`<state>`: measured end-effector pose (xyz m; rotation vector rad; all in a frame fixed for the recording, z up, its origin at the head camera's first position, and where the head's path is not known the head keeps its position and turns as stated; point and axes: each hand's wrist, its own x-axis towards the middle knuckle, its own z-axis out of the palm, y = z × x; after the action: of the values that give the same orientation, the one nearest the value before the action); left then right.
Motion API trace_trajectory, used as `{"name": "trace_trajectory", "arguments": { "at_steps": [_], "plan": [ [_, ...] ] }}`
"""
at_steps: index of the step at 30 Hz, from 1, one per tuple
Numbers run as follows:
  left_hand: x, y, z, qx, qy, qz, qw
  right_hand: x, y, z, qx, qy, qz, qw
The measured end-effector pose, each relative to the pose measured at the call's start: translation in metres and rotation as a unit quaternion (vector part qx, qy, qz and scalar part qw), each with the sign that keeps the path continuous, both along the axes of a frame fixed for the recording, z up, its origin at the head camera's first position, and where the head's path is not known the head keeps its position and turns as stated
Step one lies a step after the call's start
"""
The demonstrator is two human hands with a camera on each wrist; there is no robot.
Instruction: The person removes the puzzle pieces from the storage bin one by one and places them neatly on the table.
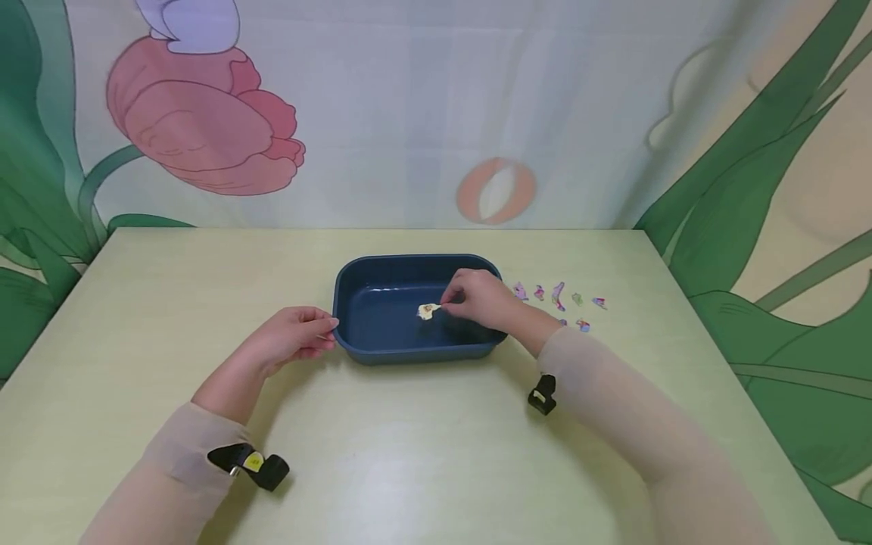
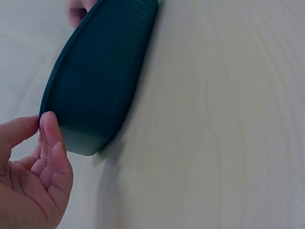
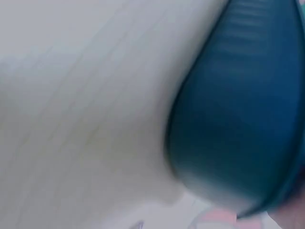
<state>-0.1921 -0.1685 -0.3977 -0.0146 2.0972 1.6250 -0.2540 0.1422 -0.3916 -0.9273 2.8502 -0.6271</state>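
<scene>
A dark blue rectangular basin (image 1: 395, 353) with rounded corners stands on the table. At its left end, my left hand (image 1: 300, 334) pinches the rim between thumb and fingers; the left wrist view shows this hand (image 2: 40, 176) at the edge of the basin (image 2: 97, 71). Over the inside of the basin, my right hand (image 1: 480, 299) pinches a small, flat, pale yellow piece (image 1: 427, 311) with a darker patch, like a sticker. In the blurred right wrist view the basin (image 3: 233, 119) fills the right side, and only a bit of the hand (image 3: 290, 210) shows.
Right of the basin lie several small colourful flat pieces, among them a pink and purple one (image 1: 559, 296), a green one (image 1: 577, 299) and a blue and orange one (image 1: 583, 325). Behind the pale table (image 1: 381, 446) hangs a printed curtain (image 1: 381, 113).
</scene>
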Motion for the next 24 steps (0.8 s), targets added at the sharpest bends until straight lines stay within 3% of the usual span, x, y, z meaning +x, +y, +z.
{"name": "trace_trajectory", "arguments": {
  "at_steps": [7,12,24],
  "plan": [
    [0.000,0.002,-0.006,0.010,-0.001,0.008,0.9999,0.010,0.036,0.012,-0.010,0.003,-0.039,0.9992],
    [-0.001,0.003,-0.004,0.010,0.005,0.009,0.9999,0.017,0.052,0.020,-0.006,0.006,-0.077,0.9970],
    [-0.004,-0.004,-0.005,0.004,0.012,-0.003,0.9999,0.022,0.083,0.022,-0.035,-0.022,-0.124,0.9914]
  ]
}}
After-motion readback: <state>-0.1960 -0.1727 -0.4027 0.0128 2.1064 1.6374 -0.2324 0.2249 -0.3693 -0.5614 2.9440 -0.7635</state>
